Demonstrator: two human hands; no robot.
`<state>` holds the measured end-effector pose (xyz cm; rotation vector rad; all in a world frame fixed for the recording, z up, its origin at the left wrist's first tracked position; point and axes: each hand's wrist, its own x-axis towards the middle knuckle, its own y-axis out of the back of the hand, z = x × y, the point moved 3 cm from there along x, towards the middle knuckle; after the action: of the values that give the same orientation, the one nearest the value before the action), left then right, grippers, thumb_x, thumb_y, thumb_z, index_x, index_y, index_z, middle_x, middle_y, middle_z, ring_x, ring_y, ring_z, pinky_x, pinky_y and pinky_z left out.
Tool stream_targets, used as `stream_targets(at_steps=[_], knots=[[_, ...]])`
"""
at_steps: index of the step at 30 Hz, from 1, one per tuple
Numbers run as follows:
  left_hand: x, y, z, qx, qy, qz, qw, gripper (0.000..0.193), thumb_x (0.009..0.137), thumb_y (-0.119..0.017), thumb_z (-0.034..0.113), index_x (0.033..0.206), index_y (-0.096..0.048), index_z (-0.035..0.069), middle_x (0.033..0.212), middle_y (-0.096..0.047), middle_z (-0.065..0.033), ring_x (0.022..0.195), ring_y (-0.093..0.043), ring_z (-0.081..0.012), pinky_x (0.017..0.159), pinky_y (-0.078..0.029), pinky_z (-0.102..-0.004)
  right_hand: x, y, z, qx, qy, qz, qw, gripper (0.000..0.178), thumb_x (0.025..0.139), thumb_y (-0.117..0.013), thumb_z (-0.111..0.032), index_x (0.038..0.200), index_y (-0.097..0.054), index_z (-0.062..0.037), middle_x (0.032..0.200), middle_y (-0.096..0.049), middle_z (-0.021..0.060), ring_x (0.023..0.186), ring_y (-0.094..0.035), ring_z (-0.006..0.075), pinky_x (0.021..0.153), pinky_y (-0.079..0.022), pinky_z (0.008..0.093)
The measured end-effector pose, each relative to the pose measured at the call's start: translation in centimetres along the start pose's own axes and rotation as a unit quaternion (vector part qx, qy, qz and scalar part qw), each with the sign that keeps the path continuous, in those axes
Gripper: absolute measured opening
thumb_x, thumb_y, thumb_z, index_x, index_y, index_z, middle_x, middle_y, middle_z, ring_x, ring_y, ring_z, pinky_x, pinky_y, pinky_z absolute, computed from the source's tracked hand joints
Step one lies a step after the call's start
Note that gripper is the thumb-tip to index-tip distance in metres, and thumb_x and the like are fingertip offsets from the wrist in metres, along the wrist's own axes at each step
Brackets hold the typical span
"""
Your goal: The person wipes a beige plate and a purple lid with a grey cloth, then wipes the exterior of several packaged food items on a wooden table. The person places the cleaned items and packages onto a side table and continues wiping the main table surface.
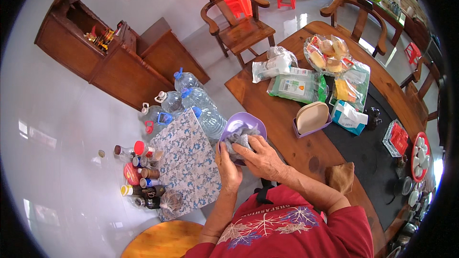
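My left hand (228,168) grips a purple plastic bowl (235,122) from its near left side, tilted in front of my chest. Inside the bowl, my right hand (262,158) presses a grey cloth (240,137) with bent fingers. Part of the cloth is hidden beneath those fingers. To the right on the wooden table (249,82), a purple holder (311,133) has several beige dishes (312,116) standing in it. A tissue pack (349,117) lies beside that holder. Behind them are green plastic packages (297,86) and a clear-wrapped plate of bread or fruit (328,53).
On the left, a patterned small table (184,162) borders bottles and jars (146,172). Large water bottles (196,98) stand behind it. A round wooden stool (162,240) is at lower left. A brown cloth (340,177) hangs at the table edge; wooden chairs (241,26) surround it.
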<state>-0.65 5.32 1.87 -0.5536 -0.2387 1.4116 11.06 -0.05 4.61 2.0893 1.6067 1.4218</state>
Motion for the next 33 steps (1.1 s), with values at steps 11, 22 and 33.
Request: stream_targets(at_steps=[11,22,33], knots=[[-0.1,0.2,-0.3,-0.005,0.003,-0.029,1.0,0.042,0.101,-0.043,0.028,0.132,-0.043,0.001,0.125,-0.052,-0.0109,0.114,-0.052,-0.0206,0.098,-0.043,-0.0352,1.6,1.1,2.7,-0.143,-0.026,-0.048,0.988,0.036,0.08,-0.058,-0.011,0.115,-0.057,-0.0191,0.114,-0.055,0.0141,0.102,-0.056,0.0335,0.082,-0.049,0.0451],[0.1,0.1,-1.0,0.012,-0.008,-0.054,0.998,0.047,0.101,-0.041,0.031,0.138,-0.038,0.003,0.131,-0.048,-0.0133,0.12,-0.049,-0.024,0.101,-0.04,-0.0363,-0.3,1.7,2.4,0.202,-0.105,-0.021,0.974,0.053,0.071,-0.066,-0.001,0.122,-0.054,-0.0107,0.089,-0.054,0.0172,0.081,-0.059,0.0393,0.071,-0.051,0.0459],[-0.7,-1.7,0.0,0.021,0.018,-0.075,0.997,0.052,0.101,-0.039,0.038,0.141,-0.033,0.006,0.136,-0.042,-0.0117,0.121,-0.048,-0.0226,0.101,-0.041,-0.0371,0.7,0.4,0.9,0.016,-0.053,0.0,0.998,0.053,0.073,-0.068,-0.014,0.123,-0.054,-0.0191,0.104,-0.047,0.0162,0.093,-0.054,0.0369,0.069,-0.051,0.0441]])
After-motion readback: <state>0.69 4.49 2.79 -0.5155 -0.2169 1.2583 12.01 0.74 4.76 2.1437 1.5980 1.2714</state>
